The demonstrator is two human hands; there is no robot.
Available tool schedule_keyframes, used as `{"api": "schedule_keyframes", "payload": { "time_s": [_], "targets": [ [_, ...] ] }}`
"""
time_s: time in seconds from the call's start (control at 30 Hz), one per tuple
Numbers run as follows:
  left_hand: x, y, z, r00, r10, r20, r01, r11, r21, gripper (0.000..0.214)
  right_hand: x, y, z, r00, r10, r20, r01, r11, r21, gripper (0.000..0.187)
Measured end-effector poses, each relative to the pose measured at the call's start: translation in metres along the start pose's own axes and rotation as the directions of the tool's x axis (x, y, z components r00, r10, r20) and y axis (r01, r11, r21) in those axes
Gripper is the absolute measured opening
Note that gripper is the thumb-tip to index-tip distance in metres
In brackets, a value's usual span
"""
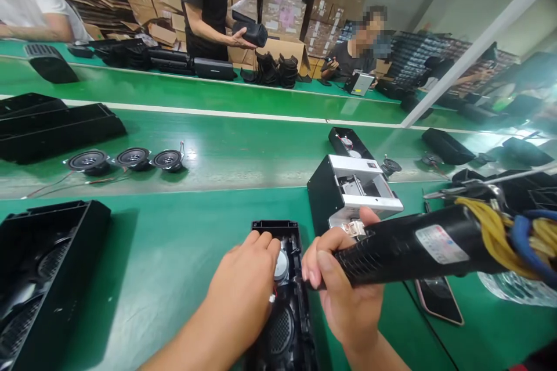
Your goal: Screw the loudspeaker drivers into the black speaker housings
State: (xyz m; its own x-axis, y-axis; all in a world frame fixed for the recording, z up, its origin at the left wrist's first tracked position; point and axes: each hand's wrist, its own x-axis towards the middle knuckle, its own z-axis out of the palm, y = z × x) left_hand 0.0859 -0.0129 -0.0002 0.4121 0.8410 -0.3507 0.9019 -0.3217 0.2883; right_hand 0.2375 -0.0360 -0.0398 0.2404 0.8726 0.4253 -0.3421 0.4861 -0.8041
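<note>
My left hand presses down on a round speaker driver, which sits inside an open black plastic speaker housing. My fingers cover part of the driver. My right hand grips a black handheld power tool by its ribbed end, with yellow and blue cables trailing from the far end. The tool's tip is hidden behind my fingers, close to the housing's edge. A black-and-white boxy unit stands just beyond my right hand.
A phone lies right of the housing. Another open black housing lies at the left. Several loose speaker drivers and black housings rest on the green workbench. Co-workers handle black parts across a further bench, before stacked cardboard boxes.
</note>
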Motion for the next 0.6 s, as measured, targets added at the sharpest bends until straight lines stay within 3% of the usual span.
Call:
{"api": "schedule_keyframes", "payload": {
  "time_s": [0.27, 0.43, 0.6],
  "targets": [
    [0.002, 0.002, 0.000, 1.000, -0.001, 0.006, 0.001, 1.000, 0.014, 0.035, 0.001, 0.007, -0.002, 0.999, 0.039, 0.031, -0.039, 0.999, -0.017, 0.061],
    [0.002, 0.004, 0.000, 1.000, 0.008, 0.013, -0.009, 0.999, 0.031, 0.037, 0.006, 0.011, -0.005, 0.988, 0.071, 0.136, -0.070, 0.997, -0.012, 0.052],
    [0.002, 0.006, -0.002, 1.000, 0.014, 0.019, -0.014, 0.999, 0.039, 0.036, 0.010, 0.017, -0.007, 0.980, 0.083, 0.181, -0.070, 0.995, -0.077, 0.056]
  ]
}}
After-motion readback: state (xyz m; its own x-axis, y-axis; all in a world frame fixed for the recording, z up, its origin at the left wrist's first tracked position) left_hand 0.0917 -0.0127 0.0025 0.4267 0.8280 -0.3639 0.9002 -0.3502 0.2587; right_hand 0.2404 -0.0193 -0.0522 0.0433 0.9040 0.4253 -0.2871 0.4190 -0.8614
